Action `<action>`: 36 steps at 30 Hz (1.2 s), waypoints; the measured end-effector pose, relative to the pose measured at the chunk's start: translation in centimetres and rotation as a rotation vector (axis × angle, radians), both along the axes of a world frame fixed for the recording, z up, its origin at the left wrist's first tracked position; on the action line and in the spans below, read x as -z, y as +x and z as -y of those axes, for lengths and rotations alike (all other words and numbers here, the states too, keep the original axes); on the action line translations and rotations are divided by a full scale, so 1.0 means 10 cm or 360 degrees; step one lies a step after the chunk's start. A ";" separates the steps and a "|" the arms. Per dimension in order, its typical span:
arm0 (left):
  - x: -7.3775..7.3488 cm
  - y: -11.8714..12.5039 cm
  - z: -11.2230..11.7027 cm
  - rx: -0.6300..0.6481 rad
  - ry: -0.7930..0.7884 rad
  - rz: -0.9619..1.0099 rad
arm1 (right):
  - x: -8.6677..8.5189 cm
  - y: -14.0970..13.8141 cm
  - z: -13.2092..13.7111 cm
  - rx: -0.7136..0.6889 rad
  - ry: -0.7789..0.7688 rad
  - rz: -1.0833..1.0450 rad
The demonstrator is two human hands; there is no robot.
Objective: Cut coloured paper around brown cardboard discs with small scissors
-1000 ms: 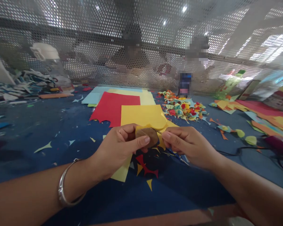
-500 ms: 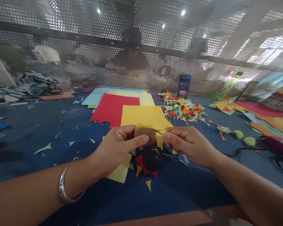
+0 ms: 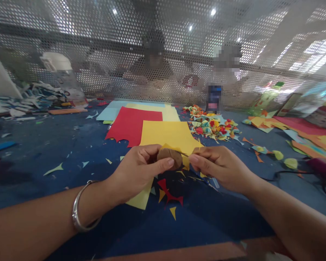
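A round brown disc (image 3: 168,158), which looks like cardboard, is pinched between the thumb and fingers of my left hand (image 3: 141,165). A piece of yellow felt-like sheet (image 3: 170,146) shows along the disc's far edge. My right hand (image 3: 212,163) is just right of the disc, thumb and fingers pinched on a thin strip-like end that reaches towards it; whether that is sheet edge or a slim tool I cannot make out. Below both hands lie red scraps (image 3: 168,192), a small yellow scrap (image 3: 173,213) and a pale yellow sheet (image 3: 141,195).
Beyond my hands lie a yellow sheet (image 3: 165,132), a red sheet (image 3: 136,121) and light blue sheets (image 3: 108,110). A heap of small coloured pieces (image 3: 212,125) sits right of them. A bottle (image 3: 67,79) stands far left; a perforated screen (image 3: 111,65) runs behind.
The view has shifted slightly, so everything sits a little further right. The thin strip between my right hand and the disc looks shorter. Both hands keep their grip.
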State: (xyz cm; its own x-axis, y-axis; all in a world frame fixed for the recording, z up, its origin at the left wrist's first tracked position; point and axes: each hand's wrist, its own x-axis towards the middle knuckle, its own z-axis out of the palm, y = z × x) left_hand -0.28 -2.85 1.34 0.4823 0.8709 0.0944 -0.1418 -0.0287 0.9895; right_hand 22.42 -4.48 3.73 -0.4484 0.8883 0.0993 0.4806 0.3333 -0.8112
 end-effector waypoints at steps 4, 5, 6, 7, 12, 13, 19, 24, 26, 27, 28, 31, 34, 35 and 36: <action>-0.01 0.00 0.01 -0.0027 0.0045 -0.0063 | 0.00 0.01 0.01 0.0023 -0.0020 0.0023; -0.01 0.00 0.01 -0.0023 0.0057 -0.0062 | 0.00 0.01 0.01 0.0031 -0.0015 0.0038; -0.01 0.00 0.01 -0.0017 0.0066 -0.0057 | 0.00 0.00 0.01 0.0031 -0.0006 0.0052; -0.01 0.00 0.01 -0.0004 0.0072 -0.0056 | 0.00 0.00 0.01 0.0028 0.0006 0.0066; 0.02 0.00 0.01 0.0062 0.0114 -0.0103 | 0.00 0.00 0.01 -0.0005 0.0052 0.0110; 0.02 0.00 0.01 0.0067 0.0125 -0.0109 | 0.00 0.00 0.01 0.0000 0.0048 0.0114; 0.01 0.01 0.03 0.0099 0.0081 -0.0088 | 0.03 0.01 0.00 0.0030 0.0032 0.0148; -0.02 0.00 0.03 0.0180 -0.0013 -0.0144 | 0.02 0.00 0.00 0.0037 0.0029 0.0149; -0.01 0.00 0.03 0.0141 0.0044 -0.0141 | 0.02 0.00 0.01 0.0037 0.0022 0.0138; -0.01 -0.01 0.02 0.0125 0.0068 -0.0132 | 0.01 0.00 0.01 0.0039 0.0016 0.0130; 0.00 -0.01 0.02 0.0116 0.0087 -0.0119 | 0.01 0.00 0.01 0.0043 0.0011 0.0125; 0.01 0.00 0.01 0.0109 0.0114 -0.0080 | 0.02 0.00 0.01 0.0046 0.0005 0.0124; 0.00 0.00 0.02 0.0119 0.0122 -0.0077 | 0.02 0.00 0.01 0.0031 0.0002 0.0120; 0.00 -0.01 0.02 0.0130 0.0127 -0.0085 | 0.01 0.00 0.01 0.0024 0.0000 0.0117; 0.00 -0.01 0.02 0.0139 0.0131 -0.0094 | 0.01 0.00 0.01 0.0017 0.0002 0.0114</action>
